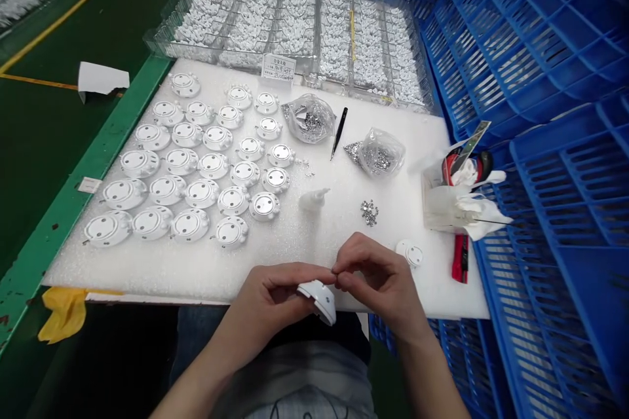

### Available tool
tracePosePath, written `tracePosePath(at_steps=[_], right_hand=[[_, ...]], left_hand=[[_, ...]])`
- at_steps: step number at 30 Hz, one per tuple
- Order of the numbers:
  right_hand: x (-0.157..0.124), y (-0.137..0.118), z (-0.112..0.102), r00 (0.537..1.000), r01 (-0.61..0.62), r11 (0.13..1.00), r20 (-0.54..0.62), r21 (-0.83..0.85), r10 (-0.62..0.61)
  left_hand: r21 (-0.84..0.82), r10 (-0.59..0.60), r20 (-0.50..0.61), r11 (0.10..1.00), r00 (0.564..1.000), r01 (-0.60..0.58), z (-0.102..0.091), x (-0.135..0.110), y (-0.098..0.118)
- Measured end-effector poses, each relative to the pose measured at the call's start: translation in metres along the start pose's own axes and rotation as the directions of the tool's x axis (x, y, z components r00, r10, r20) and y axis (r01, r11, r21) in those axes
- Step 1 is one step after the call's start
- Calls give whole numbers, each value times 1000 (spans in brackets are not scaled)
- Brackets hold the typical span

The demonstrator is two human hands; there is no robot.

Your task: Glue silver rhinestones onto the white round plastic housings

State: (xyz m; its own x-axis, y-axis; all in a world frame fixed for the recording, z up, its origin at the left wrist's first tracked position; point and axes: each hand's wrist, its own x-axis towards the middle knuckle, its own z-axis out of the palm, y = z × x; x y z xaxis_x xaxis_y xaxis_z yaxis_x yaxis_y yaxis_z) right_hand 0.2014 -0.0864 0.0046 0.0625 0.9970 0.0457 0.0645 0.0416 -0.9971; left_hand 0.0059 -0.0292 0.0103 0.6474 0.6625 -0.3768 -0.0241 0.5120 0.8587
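Observation:
My left hand [275,298] grips a white plastic part [322,301], tilted on edge above the front edge of the foam-topped table. Just right of it, the thumb and forefinger of my right hand [376,275] are pinched together close to the part's upper edge; whatever they hold is too small to make out. Beyond my hands lie a small pile of shiny metal pieces [369,213] and a white dropper bottle [313,200]. A similar round white part [409,253] rests to the right of my right hand.
Rows of white round parts [201,193] cover the table's left side. Farther back are two plastic bags of metal pieces [308,119] [381,154], black tweezers [340,131] and clear trays [230,55]. A tool container [437,209], a red cutter [460,258] and blue crates [565,209] stand right.

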Motion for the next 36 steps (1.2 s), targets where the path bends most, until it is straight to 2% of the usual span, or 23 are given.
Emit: tracePosePath(at_steps=[3,6,10,14,17,19,28,31,36], right_hand=[[1,-2,-2,1000,-7,998,28,-61,9],[1,-6,-1,998,21,986,-48,-167,-29],[1,-15,5,978,99,902,-127,-421,-166],[1,-16,13,946,179,824,-137,-538,-295],[-1,-12,20,917,210,804,-173,-556,-360],[-4,-8,22,915,204,820,-194,-534,-354],[-2,-1,24,949,63,971,-289,-229,-130],[-4,-1,28,928,91,940,-314,-328,-200],[-10,3,38,860,168,808,-317,-565,-401]], left_hand=[[32,-16,11,999,1000,16,0,-1,1],[22,-8,-15,1000,1000,9,2,-1,2],[-15,27,-52,1000,998,-28,4,-1,1],[-36,12,-61,999,998,-14,3,-1,0],[-60,-23,-46,998,999,20,0,-1,-1],[-82,-45,-41,996,998,42,-2,-2,-2],[-97,-18,1,995,1000,18,-4,-3,-1],[-102,-12,-10,995,1000,11,-3,-3,-1],[-126,0,-31,992,1000,-4,-1,-2,-3]])
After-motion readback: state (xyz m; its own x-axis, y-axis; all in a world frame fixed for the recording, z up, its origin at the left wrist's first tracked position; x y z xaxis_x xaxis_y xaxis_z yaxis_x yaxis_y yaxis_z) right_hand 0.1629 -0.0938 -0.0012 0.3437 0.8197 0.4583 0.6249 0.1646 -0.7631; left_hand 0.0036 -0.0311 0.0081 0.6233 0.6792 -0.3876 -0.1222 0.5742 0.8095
